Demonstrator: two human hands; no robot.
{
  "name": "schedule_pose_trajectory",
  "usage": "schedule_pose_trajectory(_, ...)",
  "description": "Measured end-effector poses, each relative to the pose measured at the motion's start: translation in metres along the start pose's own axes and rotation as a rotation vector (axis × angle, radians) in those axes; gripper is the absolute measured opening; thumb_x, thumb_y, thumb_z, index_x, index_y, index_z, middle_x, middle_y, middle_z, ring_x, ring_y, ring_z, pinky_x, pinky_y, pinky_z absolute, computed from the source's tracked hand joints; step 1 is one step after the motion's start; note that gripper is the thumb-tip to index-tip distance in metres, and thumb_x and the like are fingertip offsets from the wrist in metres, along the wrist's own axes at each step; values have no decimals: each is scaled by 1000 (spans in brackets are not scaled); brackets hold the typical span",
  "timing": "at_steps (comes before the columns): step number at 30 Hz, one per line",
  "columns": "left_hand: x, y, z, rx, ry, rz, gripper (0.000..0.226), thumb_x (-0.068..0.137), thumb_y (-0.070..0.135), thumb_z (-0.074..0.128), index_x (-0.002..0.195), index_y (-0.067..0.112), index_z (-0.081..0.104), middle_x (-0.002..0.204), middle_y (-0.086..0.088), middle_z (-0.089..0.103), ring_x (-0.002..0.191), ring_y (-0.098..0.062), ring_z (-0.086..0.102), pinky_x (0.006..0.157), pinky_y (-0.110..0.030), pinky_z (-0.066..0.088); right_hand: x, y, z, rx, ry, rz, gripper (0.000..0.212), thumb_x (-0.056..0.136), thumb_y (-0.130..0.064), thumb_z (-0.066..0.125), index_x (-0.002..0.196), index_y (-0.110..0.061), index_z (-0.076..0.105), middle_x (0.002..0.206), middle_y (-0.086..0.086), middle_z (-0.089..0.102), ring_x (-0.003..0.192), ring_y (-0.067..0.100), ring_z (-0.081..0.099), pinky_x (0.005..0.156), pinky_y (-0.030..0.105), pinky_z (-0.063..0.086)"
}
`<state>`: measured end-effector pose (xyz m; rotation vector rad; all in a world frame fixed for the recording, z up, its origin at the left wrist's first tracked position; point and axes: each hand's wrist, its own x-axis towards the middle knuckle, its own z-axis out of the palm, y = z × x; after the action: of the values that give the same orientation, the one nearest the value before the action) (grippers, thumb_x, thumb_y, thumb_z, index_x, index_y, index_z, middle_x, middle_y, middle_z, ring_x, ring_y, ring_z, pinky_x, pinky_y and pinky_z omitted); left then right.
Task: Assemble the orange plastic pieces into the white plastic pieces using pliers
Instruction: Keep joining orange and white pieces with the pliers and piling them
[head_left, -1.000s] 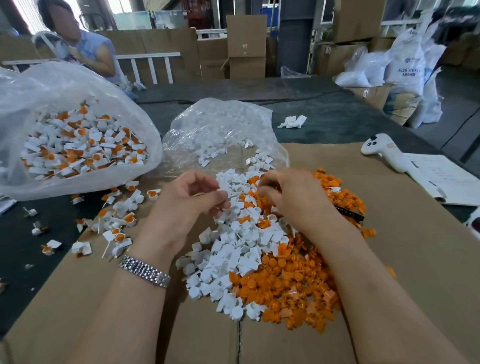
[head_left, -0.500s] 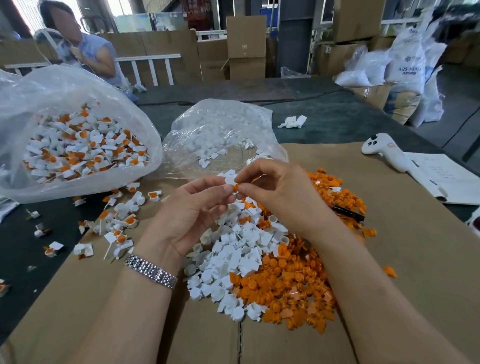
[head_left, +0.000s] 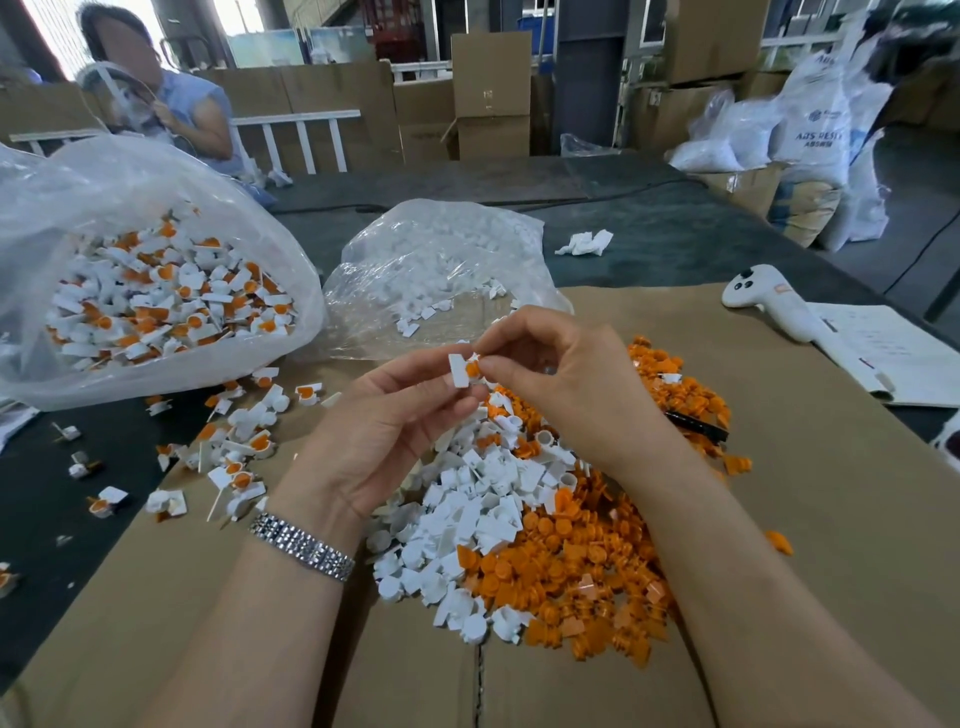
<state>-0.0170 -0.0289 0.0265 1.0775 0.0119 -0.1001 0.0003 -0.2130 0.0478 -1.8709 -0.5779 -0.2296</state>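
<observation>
White sack (head_left: 823, 124) reads "ABS RESIN" (partly blurred).

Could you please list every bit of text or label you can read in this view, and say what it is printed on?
"ABS RESIN", partly legible: on the white sack at the far right.
Logo line above it: blurred.
Print on the paper sheets: too small.
Dark mark on the stacked cardboard box: unreadable.

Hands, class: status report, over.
Left hand pinches white piece. Right hand pinches orange piece at it. Pliers unused. Nothing in the way.
</observation>
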Motion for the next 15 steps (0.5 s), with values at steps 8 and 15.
schedule_pose_trajectory(8,0,-6,4,175,26,174,21,73,5,77,92,9,82,98,-18,78,89,-26,78,79,-26,62,0,3,5,-105,65,-6,7,87,-12,75,90,-18,73,80,-9,71,76,6,68,71,22,57)
schedule_pose_trajectory(15,0,-7,3,315,50,287,19,75,14,79,93,16,83,98,-12,80,93,-26,78,85,-30,62,0,1,2,55,19,99,12,88,-13,75,98,-19,74,85,-5,73,77,6,70,72,20,57)
